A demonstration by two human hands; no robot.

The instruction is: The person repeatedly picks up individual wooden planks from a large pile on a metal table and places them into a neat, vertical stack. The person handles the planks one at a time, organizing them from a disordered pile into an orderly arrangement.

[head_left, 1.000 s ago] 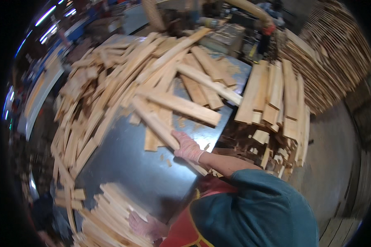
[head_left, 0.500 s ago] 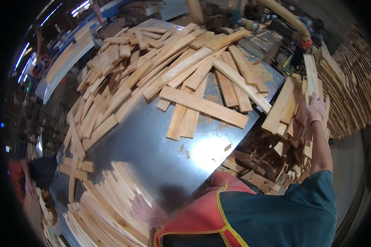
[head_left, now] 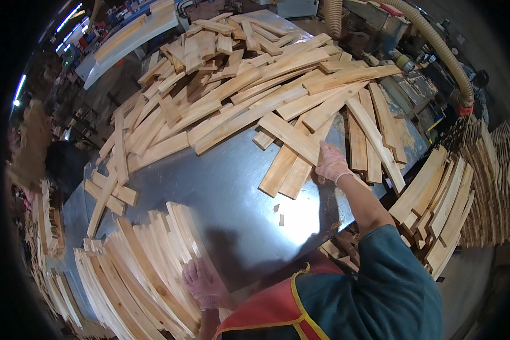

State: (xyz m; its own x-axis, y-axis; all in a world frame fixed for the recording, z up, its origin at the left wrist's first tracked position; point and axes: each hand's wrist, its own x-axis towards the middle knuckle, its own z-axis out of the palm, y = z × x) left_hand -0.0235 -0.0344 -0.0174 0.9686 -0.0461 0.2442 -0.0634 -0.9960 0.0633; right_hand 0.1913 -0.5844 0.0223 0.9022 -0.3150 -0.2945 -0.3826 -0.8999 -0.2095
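Observation:
My right hand (head_left: pixel 331 164), in a pale pink glove, is closed around the near right end of a short wooden board (head_left: pixel 289 137). That board lies slantwise across two other boards (head_left: pixel 286 173) on the metal tabletop (head_left: pixel 238 187). At the lower left, my left hand (head_left: pixel 203 283), gloved alike, lies over the right side of a row of narrow boards (head_left: pixel 144 272) standing close together on edge. Its fingers are slightly bent and a little apart, touching the outermost boards. The fingertips of my right hand are partly hidden by the board's end.
A large loose pile of boards (head_left: pixel 209 102) covers the far side of the table. Stacked boards (head_left: pixel 436 198) stand beyond the right table edge, with another stack (head_left: pixel 493 181) behind. A ribbed hose (head_left: pixel 456 68) arches at the far right. Small wood scraps (head_left: pixel 281 220) lie nearby.
My right hand has left the stack at the right and moved left over the table, taking hold of the slanted board's end. My left hand stays at the row. The view has shifted.

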